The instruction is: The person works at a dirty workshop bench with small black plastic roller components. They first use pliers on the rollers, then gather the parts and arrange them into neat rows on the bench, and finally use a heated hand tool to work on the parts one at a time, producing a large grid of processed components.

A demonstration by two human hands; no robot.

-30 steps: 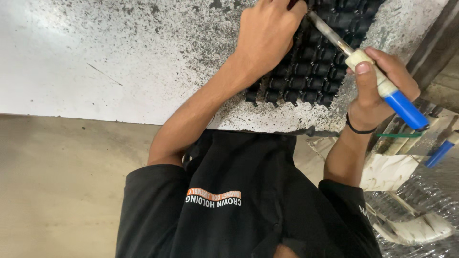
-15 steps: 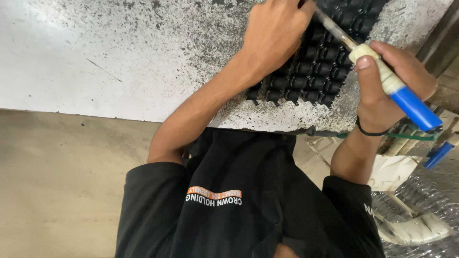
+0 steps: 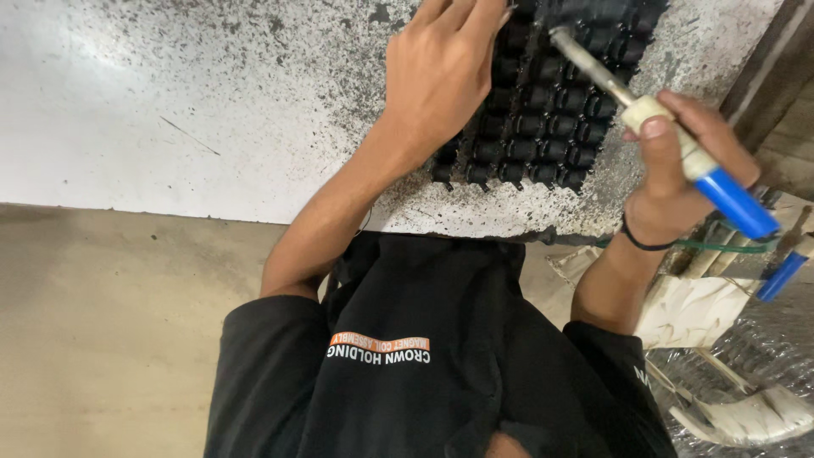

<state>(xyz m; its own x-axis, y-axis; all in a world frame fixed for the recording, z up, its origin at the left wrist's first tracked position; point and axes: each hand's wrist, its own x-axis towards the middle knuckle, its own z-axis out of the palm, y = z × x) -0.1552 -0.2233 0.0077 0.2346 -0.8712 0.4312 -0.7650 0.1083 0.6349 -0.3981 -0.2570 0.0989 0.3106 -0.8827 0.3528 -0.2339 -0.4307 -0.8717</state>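
Gripping blue-handled tool (image 3: 678,153), right hand (image 3: 678,170) raised.

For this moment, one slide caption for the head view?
Left hand rests on black tray of small cylinders; right hand holds blue-handled tool over it.

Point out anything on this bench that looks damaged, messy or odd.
The white worktop is heavily speckled with black marks, densest around the black tray of small cylinders. The tray itself sits in even rows; nothing looks spilled or askew.
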